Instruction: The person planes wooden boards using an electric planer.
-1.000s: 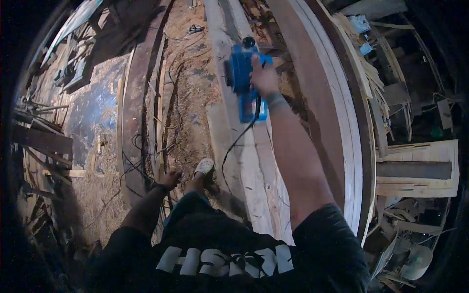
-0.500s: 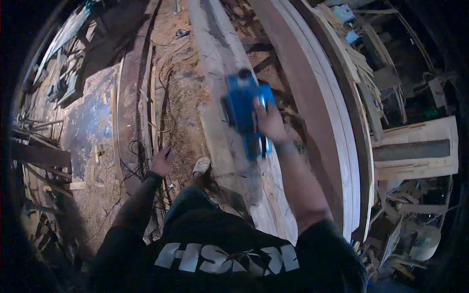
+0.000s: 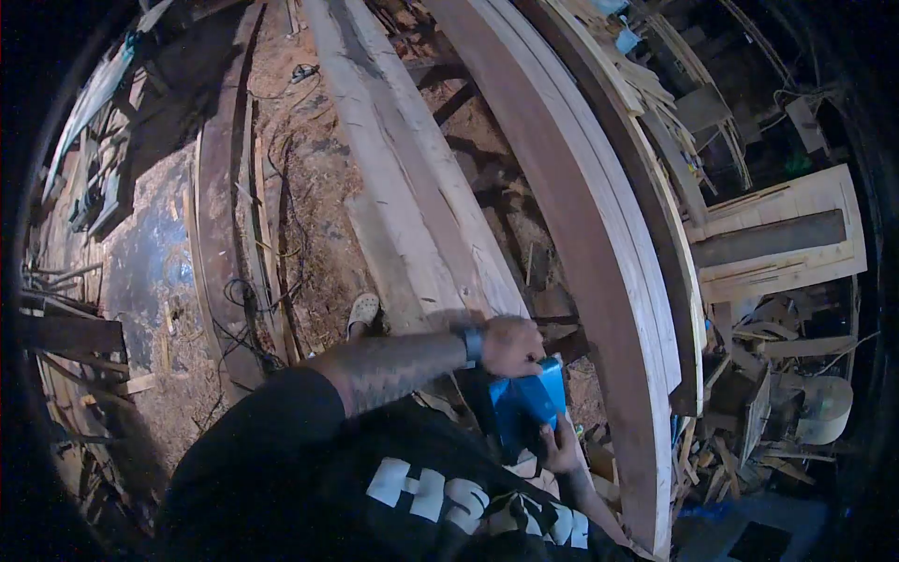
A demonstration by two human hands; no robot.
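A blue power tool (image 3: 532,401) rests low over the near end of a long pale plank (image 3: 412,201), close to my body. My left hand (image 3: 511,346), with a band at its wrist, reaches across from the left and is closed on the tool's front end. Below it on the right, my right hand (image 3: 562,446) grips the tool's rear part; some of its fingers are hidden behind the tool. The plank has rough, dark-streaked wood along its middle.
Long thick boards (image 3: 571,201) run along the right. A pale panel (image 3: 782,234) and scrap wood lie farther right. Shavings cover the floor around a black cable (image 3: 281,173) on the left. A light shoe (image 3: 362,314) stands beside the plank.
The blue tool has come back along the plank toward my body. My left hand, earlier low on the left and off the tool, has crossed over and taken hold of it.
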